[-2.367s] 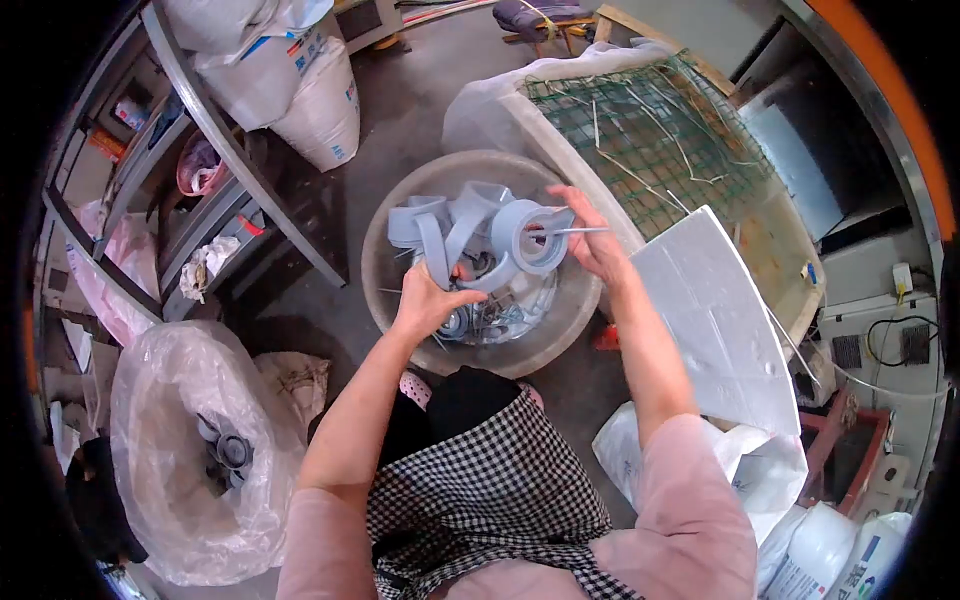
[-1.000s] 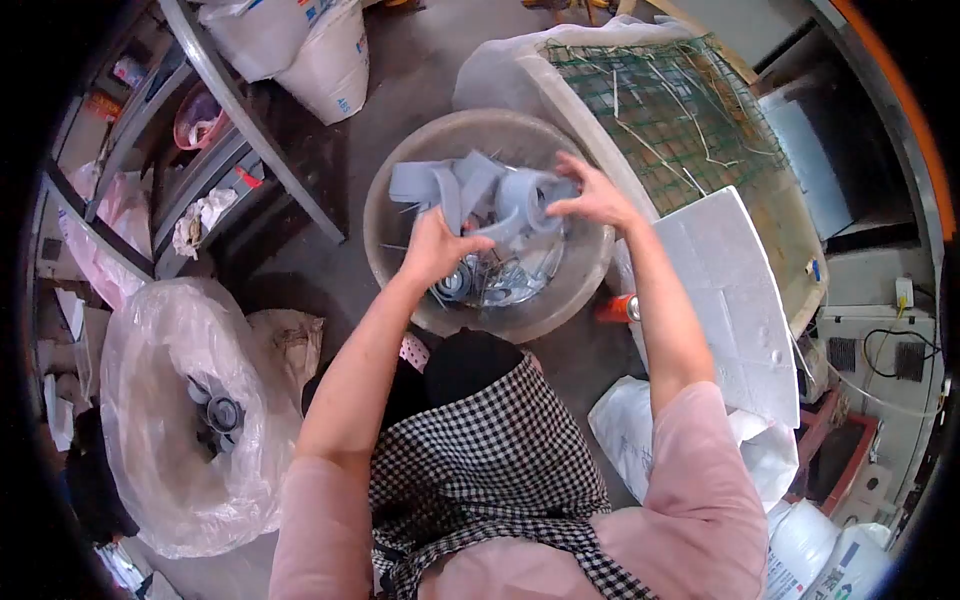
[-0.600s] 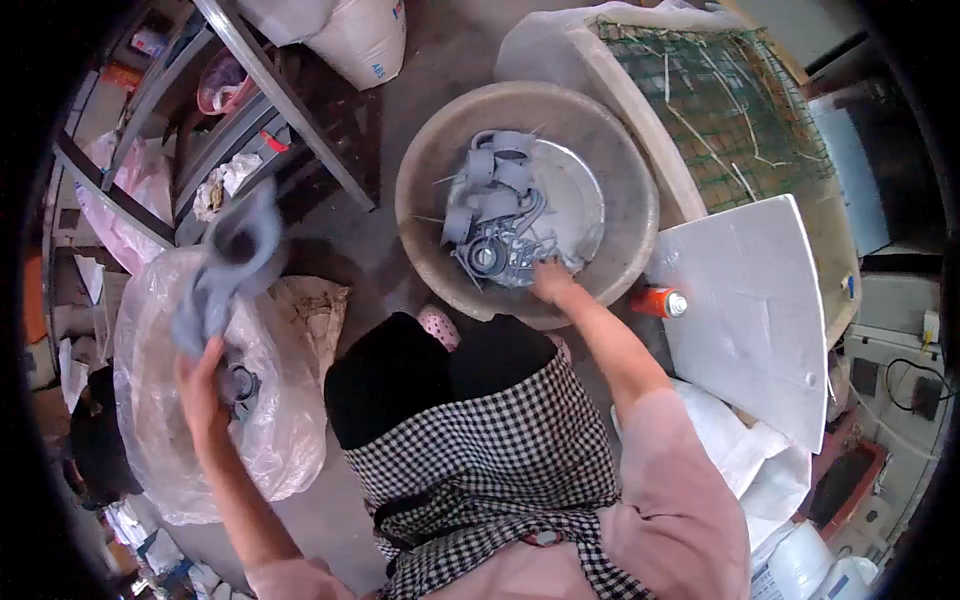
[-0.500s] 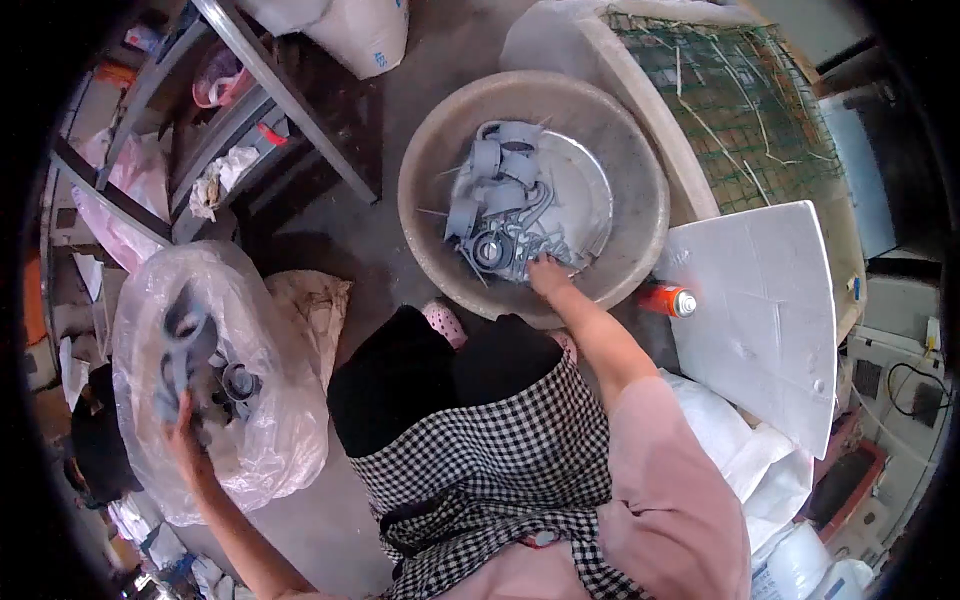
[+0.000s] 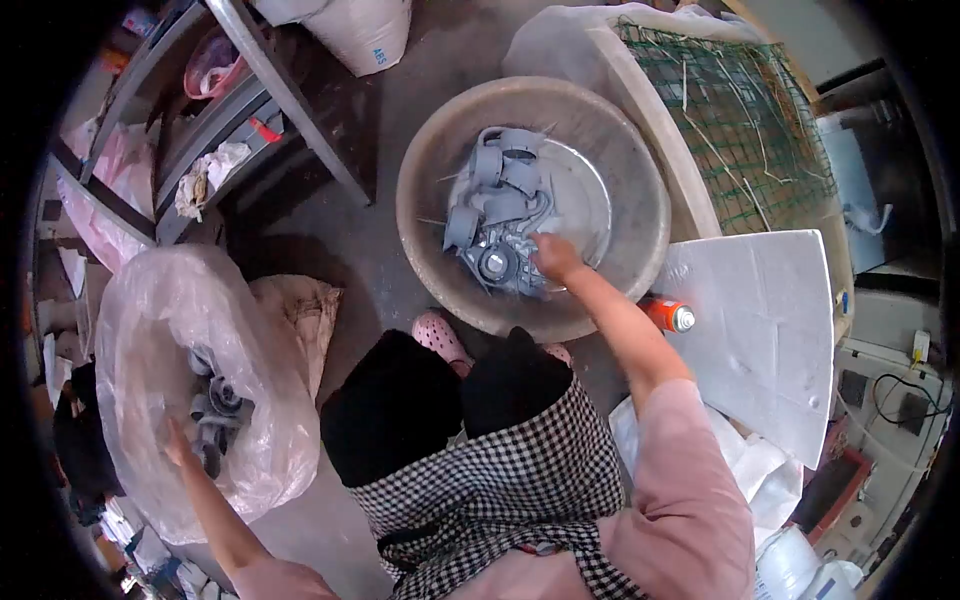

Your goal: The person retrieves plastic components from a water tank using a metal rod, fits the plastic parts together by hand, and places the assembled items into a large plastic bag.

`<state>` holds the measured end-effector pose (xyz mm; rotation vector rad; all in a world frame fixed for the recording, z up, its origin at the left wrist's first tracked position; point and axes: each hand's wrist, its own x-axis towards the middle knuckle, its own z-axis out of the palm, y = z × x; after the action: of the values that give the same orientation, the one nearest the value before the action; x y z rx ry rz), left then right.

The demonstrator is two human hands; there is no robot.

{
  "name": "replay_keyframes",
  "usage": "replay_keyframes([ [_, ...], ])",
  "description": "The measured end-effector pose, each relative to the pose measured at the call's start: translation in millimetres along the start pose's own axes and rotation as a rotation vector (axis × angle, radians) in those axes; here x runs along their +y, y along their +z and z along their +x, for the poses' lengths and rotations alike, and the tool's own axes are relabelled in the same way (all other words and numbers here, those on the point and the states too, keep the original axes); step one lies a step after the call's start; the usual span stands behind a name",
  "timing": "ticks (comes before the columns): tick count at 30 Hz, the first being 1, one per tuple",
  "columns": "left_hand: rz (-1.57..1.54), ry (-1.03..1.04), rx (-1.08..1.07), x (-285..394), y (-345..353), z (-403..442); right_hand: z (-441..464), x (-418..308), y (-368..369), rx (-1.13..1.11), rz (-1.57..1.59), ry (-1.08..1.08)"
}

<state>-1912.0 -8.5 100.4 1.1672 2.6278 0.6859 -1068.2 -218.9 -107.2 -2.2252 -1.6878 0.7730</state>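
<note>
My left hand is at the left side of a clear plastic bag, its fingers apart and partly lost against the plastic. Grey plastic ring-shaped parts lie inside the bag, close to that hand. My right hand reaches into a wide round basin, fingers curled down at a cluster of grey plastic parts. What its fingertips grip among the thin pieces is hidden. A round grey part lies just left of the right hand.
An orange spray can and a white foam board stand right of the basin. Green wire mesh covers a pale box behind. A metal frame rises at the upper left, near a white sack at the back.
A grey part that my left hand held over the bag is gone from the hand, which is now lower at the bag's side. My right hand has moved slightly up within the basin.
</note>
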Motion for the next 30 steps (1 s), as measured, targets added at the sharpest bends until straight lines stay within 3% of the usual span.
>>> replay_keyframes([
  [1,0.470,0.208,0.171,9,1,6,13,3,5,0.004,0.003,0.004],
  [3,0.597,0.241,0.195,47,4,-27,40,7,23,0.321,-0.120,-0.032],
  [5,0.460,0.517,0.161,58,5,-42,56,-3,29,0.360,-0.218,-0.115],
  [8,0.225,0.531,0.001,98,15,-75,78,-11,33,0.364,-0.415,-0.222],
  [10,0.001,0.669,-0.021,141,38,-113,89,-12,32,0.307,-0.506,-0.251],
  [12,-0.051,0.795,-0.137,217,52,-193,101,-10,20,-0.013,-0.465,-0.019],
  [13,-0.159,0.841,-0.214,227,71,-199,92,-10,12,-0.014,-0.465,-0.023],
  [15,-0.190,0.940,-0.359,287,86,-270,70,-1,-20,0.302,-0.095,0.114],
  [16,-0.226,1.019,-0.365,300,104,-290,60,8,-35,0.314,-0.105,0.112],
  [18,-0.276,1.080,-0.589,347,114,-360,38,26,-63,0.412,0.491,0.302],
  [19,-0.234,1.147,-0.632,362,120,-387,25,26,-78,0.427,0.482,0.306],
  [20,-0.207,1.133,-0.727,373,128,-411,10,21,-96,0.428,0.987,0.306],
  [21,-0.247,1.256,-0.759,380,142,-429,-2,17,-115,0.413,1.494,0.279],
  [24,-0.302,1.307,-0.939,397,169,-482,-27,5,-156,0.287,1.678,0.270],
  [26,-0.381,1.177,-1.177,406,183,-504,-40,-11,-176,0.191,1.812,0.291],
  [27,-0.383,1.189,-1.171,409,183,-513,-43,-14,-179,0.198,1.813,0.279],
  [29,-0.529,0.759,-1.437,414,181,-525,-44,-19,-184,0.118,1.914,0.278],
  [30,-0.530,0.762,-1.429,415,181,-526,-43,-19,-183,0.113,1.915,0.271],
])
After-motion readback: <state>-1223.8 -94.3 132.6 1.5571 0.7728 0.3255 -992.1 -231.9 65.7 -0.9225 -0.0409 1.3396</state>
